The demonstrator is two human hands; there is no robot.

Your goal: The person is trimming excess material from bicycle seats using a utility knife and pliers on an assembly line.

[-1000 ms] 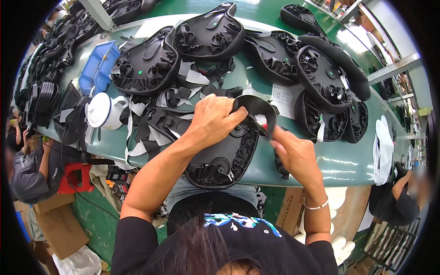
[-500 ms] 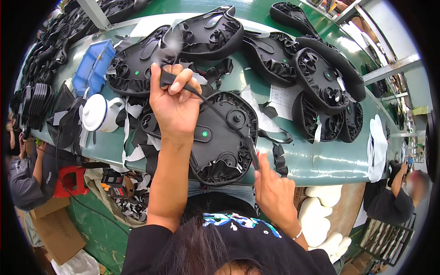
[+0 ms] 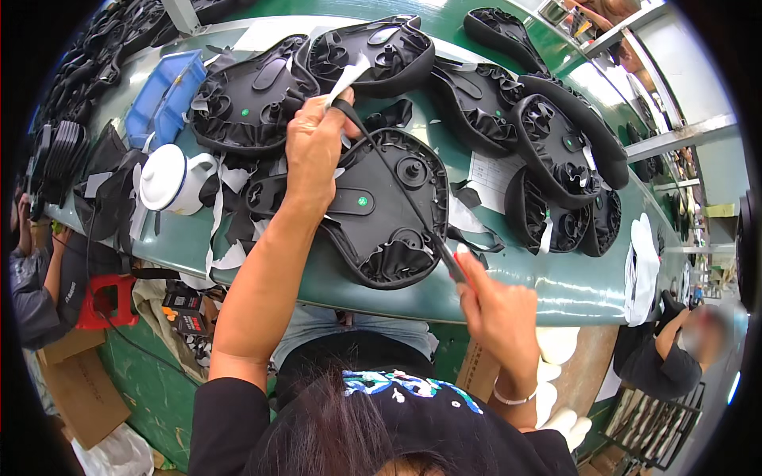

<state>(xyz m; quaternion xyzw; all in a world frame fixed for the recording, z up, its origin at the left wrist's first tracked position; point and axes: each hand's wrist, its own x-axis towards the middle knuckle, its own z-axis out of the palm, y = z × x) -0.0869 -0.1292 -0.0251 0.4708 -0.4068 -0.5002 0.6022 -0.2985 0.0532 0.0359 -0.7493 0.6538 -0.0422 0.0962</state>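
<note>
A black seat-shaped shell (image 3: 379,230) with gathered fabric round its rim lies underside up in front of me. My left hand (image 3: 314,147) is closed on a black fabric strip (image 3: 397,196) above the shell's far left side; a white flap stands up from the fingers. The strip runs taut across the shell to its near right edge. There my right hand (image 3: 498,309) grips a slim dark tool with a red handle (image 3: 459,266), its tip at the strip. Whether it is a knife or scissors I cannot tell.
Similar black shells (image 3: 252,99) lie along the far side and right (image 3: 556,147). A white lidded enamel mug (image 3: 176,181) and a blue bin (image 3: 165,99) stand left among fabric scraps. White pads (image 3: 641,270) lie at the right table end. Other people (image 3: 675,349) sit at both sides.
The shell has shifted away from me. My left hand has turned, showing the white flap, and the strip looks straighter. My right hand and tool have moved slightly right.
</note>
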